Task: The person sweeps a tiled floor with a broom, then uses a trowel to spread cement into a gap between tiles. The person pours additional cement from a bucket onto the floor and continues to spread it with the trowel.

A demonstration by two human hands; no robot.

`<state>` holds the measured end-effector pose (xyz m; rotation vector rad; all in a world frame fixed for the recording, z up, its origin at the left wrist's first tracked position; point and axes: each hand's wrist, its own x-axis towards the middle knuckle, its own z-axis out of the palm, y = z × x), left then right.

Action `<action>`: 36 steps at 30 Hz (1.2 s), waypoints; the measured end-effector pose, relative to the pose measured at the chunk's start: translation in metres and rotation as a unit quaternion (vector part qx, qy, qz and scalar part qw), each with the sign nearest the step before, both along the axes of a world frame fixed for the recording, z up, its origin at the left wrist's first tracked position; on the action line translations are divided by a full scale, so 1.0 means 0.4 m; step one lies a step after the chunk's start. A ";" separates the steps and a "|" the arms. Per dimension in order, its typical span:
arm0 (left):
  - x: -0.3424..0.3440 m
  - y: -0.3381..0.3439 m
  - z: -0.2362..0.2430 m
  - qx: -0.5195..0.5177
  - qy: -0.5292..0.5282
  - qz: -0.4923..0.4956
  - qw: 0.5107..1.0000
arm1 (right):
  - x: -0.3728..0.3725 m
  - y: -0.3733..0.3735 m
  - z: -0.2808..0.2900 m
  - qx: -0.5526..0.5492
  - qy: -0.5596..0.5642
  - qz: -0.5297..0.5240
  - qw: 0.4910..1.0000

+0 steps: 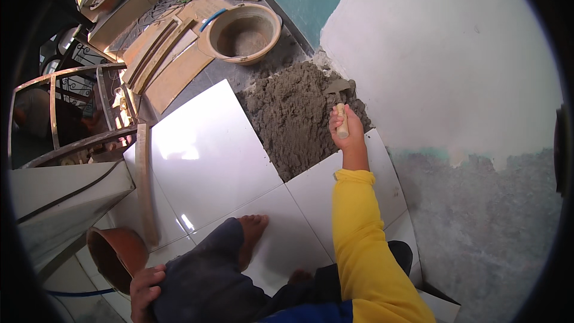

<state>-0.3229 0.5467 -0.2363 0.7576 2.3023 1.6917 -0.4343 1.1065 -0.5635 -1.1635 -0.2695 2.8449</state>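
Observation:
My right hand [348,127] is closed round the pale wooden handle of a trowel [338,87]. The trowel's metal blade lies against the far right part of a bed of wet grey mortar [293,116], close to the wall. White glossy floor tiles [206,134] border the mortar on its left and near sides. At the lower left, my left hand [145,290] rests on my bent, dark-trousered leg, holding no tool; part of it is hidden by the leg.
A round tan basin [244,33] stands beyond the mortar, beside wooden planks [164,54]. A wooden batten [143,185] lies along the left tiles, near an orange-brown bucket [119,257]. The wall [454,66] rises on the right. My bare foot [251,233] is on the tiles.

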 end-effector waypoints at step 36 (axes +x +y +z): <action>-0.120 0.068 -0.040 0.033 -0.053 -0.044 0.997 | 0.083 -0.111 0.183 0.829 -0.184 0.287 0.443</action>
